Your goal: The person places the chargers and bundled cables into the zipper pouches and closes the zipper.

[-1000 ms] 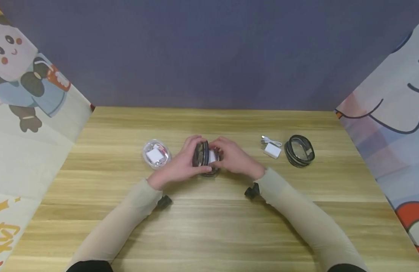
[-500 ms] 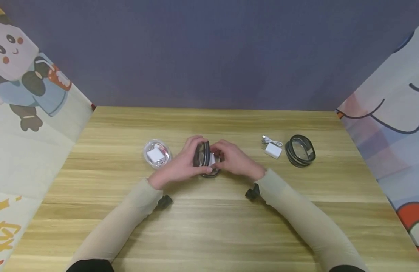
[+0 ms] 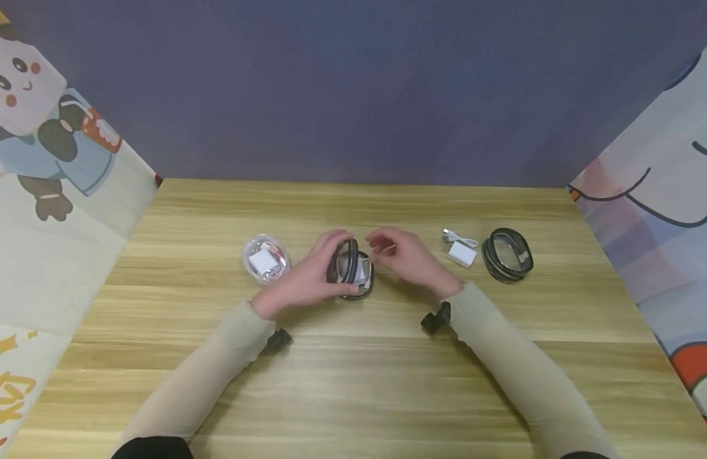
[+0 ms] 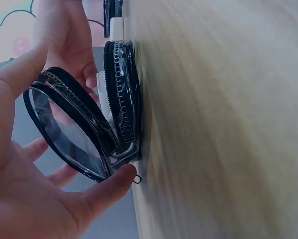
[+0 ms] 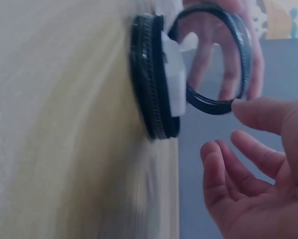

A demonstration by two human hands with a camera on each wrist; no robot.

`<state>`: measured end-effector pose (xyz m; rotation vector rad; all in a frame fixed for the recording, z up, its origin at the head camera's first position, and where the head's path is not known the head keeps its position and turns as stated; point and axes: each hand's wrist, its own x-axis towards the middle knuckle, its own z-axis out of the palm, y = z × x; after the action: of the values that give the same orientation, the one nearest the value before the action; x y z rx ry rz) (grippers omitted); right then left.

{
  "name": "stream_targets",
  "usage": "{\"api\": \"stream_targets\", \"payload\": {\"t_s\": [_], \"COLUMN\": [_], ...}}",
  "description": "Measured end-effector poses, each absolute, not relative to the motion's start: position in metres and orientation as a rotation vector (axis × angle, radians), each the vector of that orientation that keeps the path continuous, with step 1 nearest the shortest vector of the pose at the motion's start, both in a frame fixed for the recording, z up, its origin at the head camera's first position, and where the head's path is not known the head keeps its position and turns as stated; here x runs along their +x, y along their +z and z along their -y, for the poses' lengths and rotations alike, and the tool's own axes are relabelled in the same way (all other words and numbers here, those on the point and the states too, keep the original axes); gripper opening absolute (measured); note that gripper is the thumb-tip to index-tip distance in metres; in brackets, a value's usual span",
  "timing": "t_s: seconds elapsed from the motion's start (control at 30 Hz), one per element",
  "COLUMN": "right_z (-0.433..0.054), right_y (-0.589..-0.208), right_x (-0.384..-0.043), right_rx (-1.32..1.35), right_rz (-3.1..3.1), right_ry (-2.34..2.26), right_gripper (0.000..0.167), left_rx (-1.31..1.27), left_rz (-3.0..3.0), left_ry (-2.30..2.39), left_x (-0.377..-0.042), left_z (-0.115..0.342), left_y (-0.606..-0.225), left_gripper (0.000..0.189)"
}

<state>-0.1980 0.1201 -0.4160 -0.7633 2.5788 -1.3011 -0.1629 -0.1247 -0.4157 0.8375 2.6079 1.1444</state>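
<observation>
Right hand [image 3: 409, 258] shifted away | fingers apart, just beside case [image 4: 121, 94] | left hand [image 3: 315, 271] grips its lid [image 4: 81, 112]

Glossy clear-plastic case [image 4: 84, 110], smooth white plastic charger [image 5: 176, 77], wood-grain tabletop [image 3: 353, 376]

Middle case [image 3: 354, 262]: black rims, clear panels, toothed zip pattern on the bands
Inner charger [image 5: 175, 77]: plain white
Left case [image 3: 247, 268], toward the table's left edge: clear, whitish rim
Its charger [image 3: 263, 262]: white, reddish-pink bits alongside
Loose charger [image 3: 462, 254], toward the far right corner: white
Loose cable [image 3: 466, 242], just beside it: white
Right case [image 3: 498, 273], nearest the right edge: black rims, clear panel
Table [image 3: 353, 382]: yellow-tan wood grain, browner streaks running left edge to right edge
Back panel [image 3: 353, 95], beyond the far edge: plain slate blue
Left wall [image 3: 37, 268]: off-white, cartoon figure in light blue, gold lettering
Right wall [image 3: 663, 280]: whitish and pale blue, black curves, red patches
Sleeves [image 3: 204, 382]: plain beige
</observation>
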Motion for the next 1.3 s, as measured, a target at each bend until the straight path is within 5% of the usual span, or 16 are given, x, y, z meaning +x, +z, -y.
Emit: {"api": "stream_targets", "payload": {"t_s": [0.5, 0.93, 1.3], "right_z": [-0.129, -0.125, -0.123], "right_y": [-0.417, -0.418, -0.421], "right_x": [-0.198, -0.196, -0.197], "right_rx": [-0.614, -0.536, -0.399], "right_rz": [-2.549, -2.508, -2.294], "right_ry": [-1.288, -1.249, -1.393], "right_gripper": [0.029, 0.031, 0.028], "left_rx": [0.864, 0.522, 0.515], "left_rz": [-2.612, -2.690, -2.662], "left_ry": [1.094, 1.064, 0.976], "left_x": [-0.162, -0.170, -0.172], "left_z": [0.127, 0.130, 0.130], "left_y": [-0.416, -0.414, -0.418], "left_gripper": [0.103, 0.055, 0.065]}}
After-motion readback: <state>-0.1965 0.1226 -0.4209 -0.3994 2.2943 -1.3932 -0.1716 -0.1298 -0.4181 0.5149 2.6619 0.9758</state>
